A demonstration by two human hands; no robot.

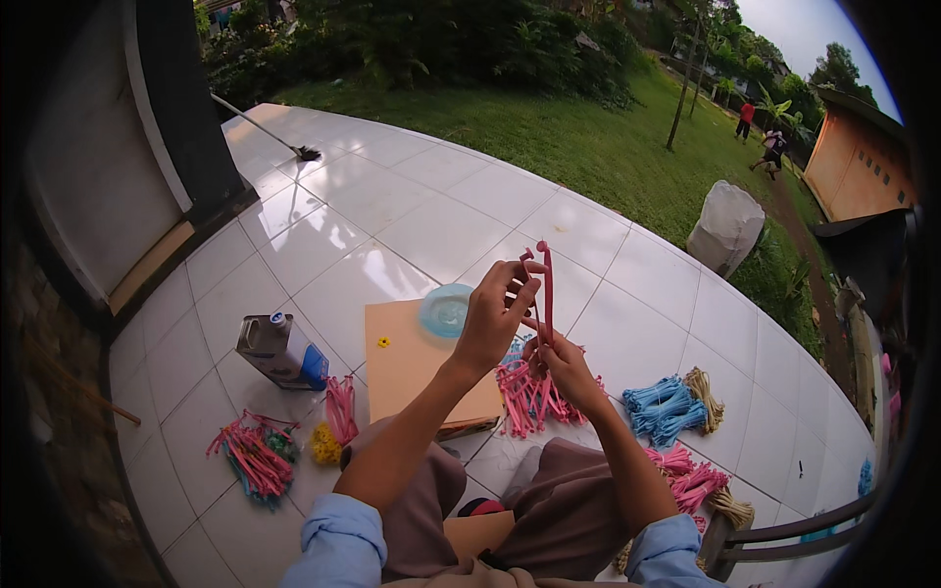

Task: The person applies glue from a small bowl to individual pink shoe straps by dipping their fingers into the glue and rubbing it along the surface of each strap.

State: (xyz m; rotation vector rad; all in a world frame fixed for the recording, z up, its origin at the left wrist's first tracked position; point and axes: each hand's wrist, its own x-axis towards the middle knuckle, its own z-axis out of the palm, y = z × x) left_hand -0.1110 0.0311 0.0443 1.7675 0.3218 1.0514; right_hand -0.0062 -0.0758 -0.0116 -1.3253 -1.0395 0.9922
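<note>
Left hand (495,312): raised, fingers pinched around the top of a pink strip (545,294) held upright.
Right hand (561,365): lower, closed on the same strip's bottom end, just above a pink bundle (529,397) on the tiled floor (392,216).
Metal can (279,350): rectangular, blue label, left of the cardboard sheet (407,367).
Blue bundle (667,407): right, on the floor.

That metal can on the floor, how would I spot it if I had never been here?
Start at the flat brown cardboard sheet on the white tiled floor, then look just to its left. The can is a silver rectangular tin lying tilted, with a blue label and small cap; everything else nearby is soft, colourful strips.
</note>
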